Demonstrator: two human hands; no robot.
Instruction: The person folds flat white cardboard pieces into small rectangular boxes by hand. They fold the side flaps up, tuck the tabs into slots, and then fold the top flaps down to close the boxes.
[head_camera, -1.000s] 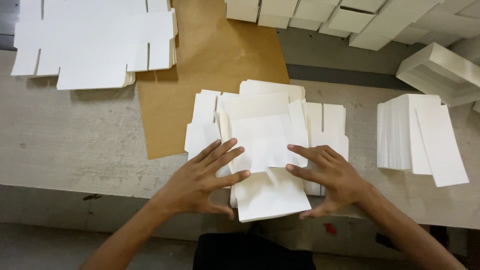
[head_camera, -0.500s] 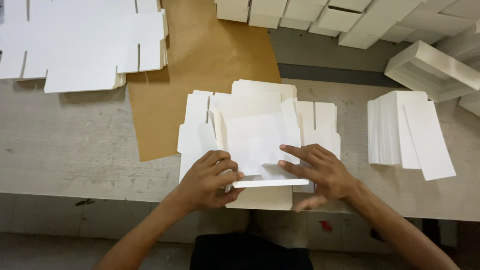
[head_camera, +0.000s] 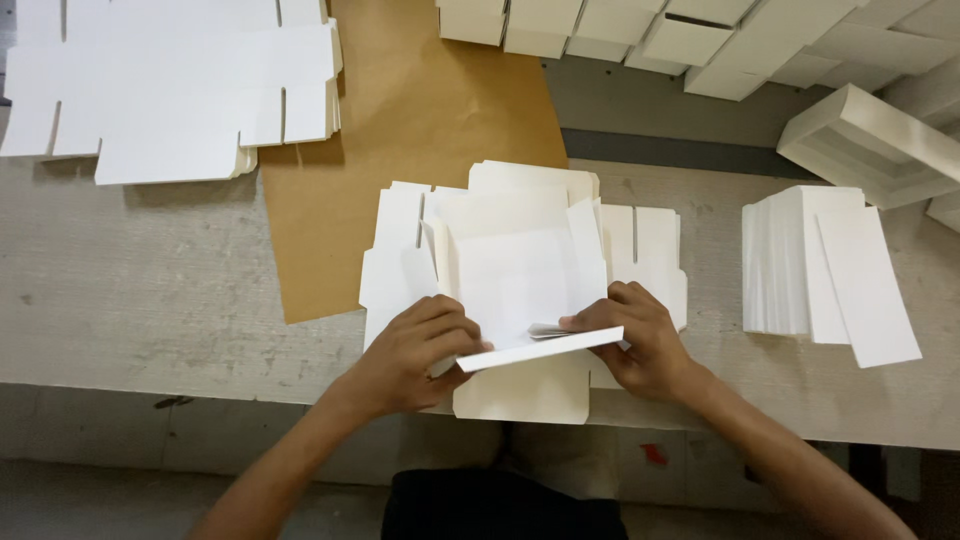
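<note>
Head view: left hand (head_camera: 415, 350) and right hand (head_camera: 640, 345), fingers curled, grip folded flap of flat white die-cut cardboard blank (head_camera: 515, 275) on grey surface (head_camera: 150, 290).

Counted: two hands, left hand (head_camera: 415, 352) and right hand (head_camera: 640, 340); one brown paper sheet (head_camera: 420, 130); three stacks of white die-cut card blanks (head_camera: 170, 95); one folded box (head_camera: 865, 135) visible whole.

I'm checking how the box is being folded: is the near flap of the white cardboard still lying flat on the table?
No: both hands, left hand and right hand, hold the flap raised off the table.
</note>
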